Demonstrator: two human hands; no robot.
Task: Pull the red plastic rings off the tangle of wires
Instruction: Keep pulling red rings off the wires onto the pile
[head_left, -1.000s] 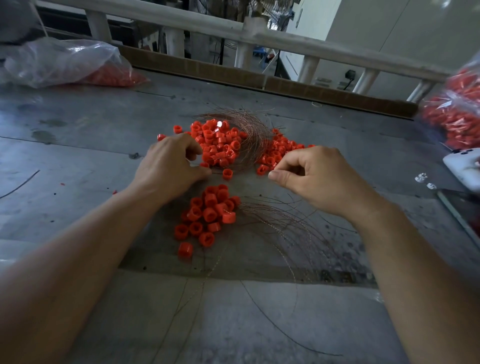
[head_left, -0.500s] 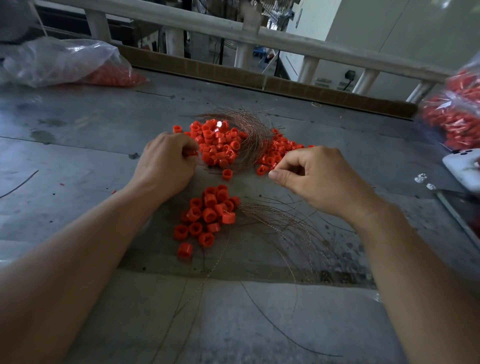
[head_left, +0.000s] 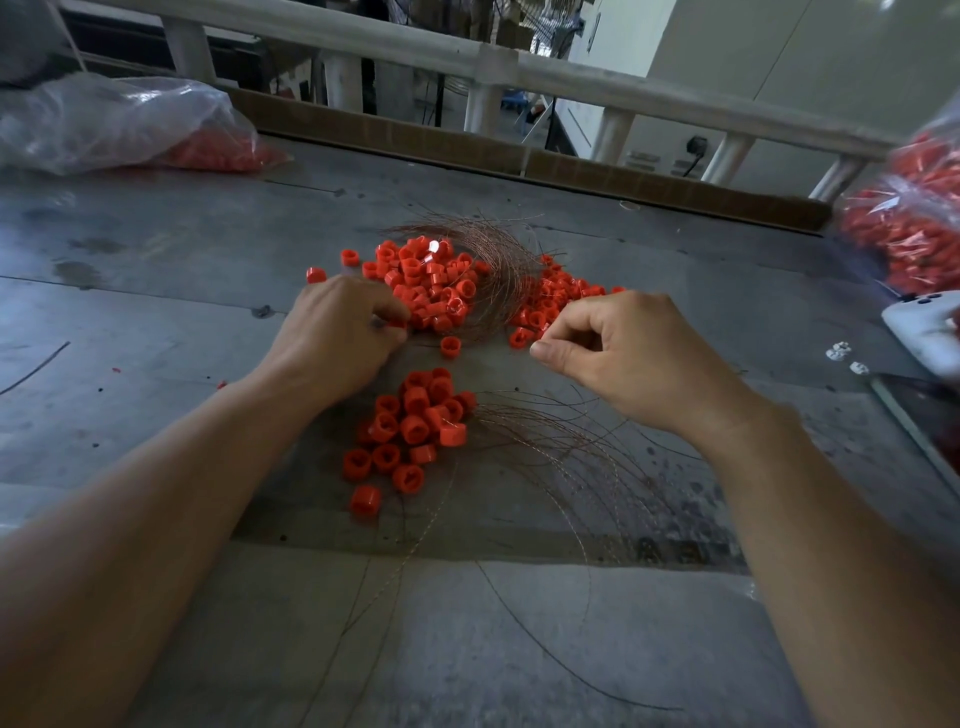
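On the grey table (head_left: 156, 312) the tangle of wires (head_left: 503, 260) lies at 12 o'clock from the hands. It is a curved sheaf, long axis running 12 to 6 and bowed toward 2 o'clock, with red rings (head_left: 431, 283) heaped on both sides. The left hand (head_left: 337, 340) curls its fingers at the heap's 7 o'clock edge and pinches one ring (head_left: 397, 323). The right hand (head_left: 636, 353) presses its thumb to a bent forefinger; I cannot tell whether a wire lies between them. Loose rings (head_left: 410, 431) lie at 6 o'clock, and bare wires (head_left: 566, 457) fan toward 5 o'clock.

Red rings (head_left: 431, 291) heaped on copper wire tangle (head_left: 506, 260); smaller ring pile (head_left: 410, 431) nearer, beside loose wires (head_left: 561, 447)
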